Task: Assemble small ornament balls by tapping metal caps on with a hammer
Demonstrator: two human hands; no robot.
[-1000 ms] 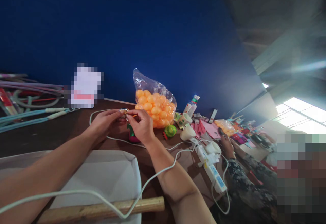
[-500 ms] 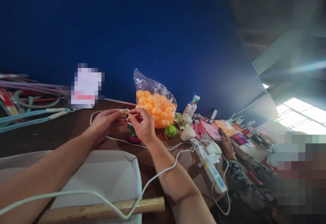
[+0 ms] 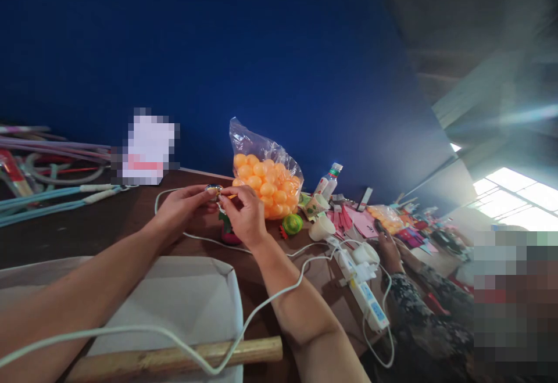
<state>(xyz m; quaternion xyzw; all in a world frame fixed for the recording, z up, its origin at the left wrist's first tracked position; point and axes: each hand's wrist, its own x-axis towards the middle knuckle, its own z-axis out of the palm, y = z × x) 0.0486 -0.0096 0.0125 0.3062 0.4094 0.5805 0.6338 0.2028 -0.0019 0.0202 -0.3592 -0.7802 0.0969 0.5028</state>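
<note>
My left hand [image 3: 185, 206] pinches a small shiny gold-and-silver rounded piece [image 3: 214, 189] between thumb and fingers. Close against it on the right, my right hand [image 3: 244, 213] has its thumb and forefinger pressed together at the lower edge of the same piece, where a bit of white shows. Exactly what those right fingertips grip is too small to make out. Below the hands, partly covered by them, is a pink and green object [image 3: 228, 232] on the brown table [image 3: 174, 243]. A clear bag of orange balls [image 3: 267, 188] stands just behind my right hand.
A white tray [image 3: 174, 296] and a wooden stick [image 3: 261, 350] lie near me, with a white cable [image 3: 279, 293] crossing over them. To the right are a green toy [image 3: 292, 224], tape rolls [image 3: 321, 228] and a power strip [image 3: 370, 304]. A co-worker's hand [image 3: 390, 252] is farther right.
Both hands stay in nearly the same place. The shiny piece has turned very slightly between my fingers.
</note>
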